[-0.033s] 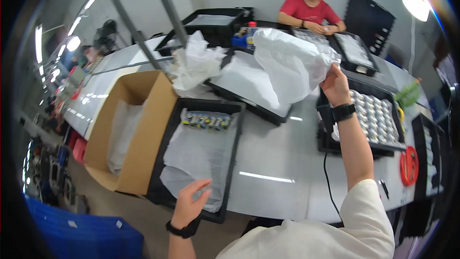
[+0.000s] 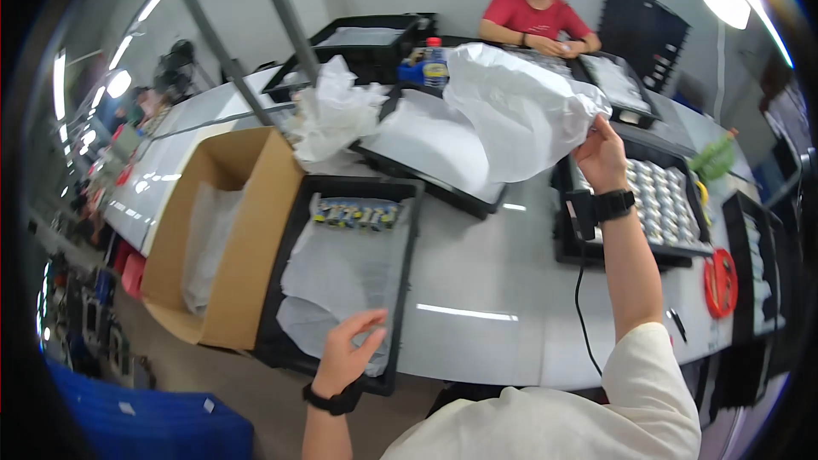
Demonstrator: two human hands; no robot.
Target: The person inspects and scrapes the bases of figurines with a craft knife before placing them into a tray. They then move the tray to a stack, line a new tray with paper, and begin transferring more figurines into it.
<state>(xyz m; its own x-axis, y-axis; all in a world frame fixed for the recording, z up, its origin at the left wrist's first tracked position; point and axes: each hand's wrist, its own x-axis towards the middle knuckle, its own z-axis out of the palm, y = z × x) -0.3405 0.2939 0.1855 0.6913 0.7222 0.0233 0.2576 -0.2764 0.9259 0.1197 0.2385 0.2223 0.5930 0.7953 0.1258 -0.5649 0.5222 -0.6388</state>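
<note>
My right hand (image 2: 601,158) is raised over the table, its fingers closed on one corner of a thin white sheet (image 2: 515,111). The sheet hangs crumpled to the left of that hand, partly over a black tray lined with white paper (image 2: 430,136). My left hand (image 2: 348,353) hovers at the near end of another black tray (image 2: 407,264), thumb and fingers apart, holding nothing. Inside this tray, loose white paper (image 2: 332,268) covers the bottom. A row of small metallic cylindrical parts (image 2: 356,214) with blue and yellow bits lies at its far end.
A cardboard box (image 2: 256,247) stands left of the near tray, with crumpled paper (image 2: 336,111) behind it. On the right are a tray of silvery round parts (image 2: 656,204), a red ring-shaped item (image 2: 720,283) and a black cable (image 2: 581,307). Across the table, a person in red (image 2: 537,17) works.
The whole view has shifted slightly, so the trays and box appear a little further left. My right hand still grips the sheet; my left hand remains by the near tray.
</note>
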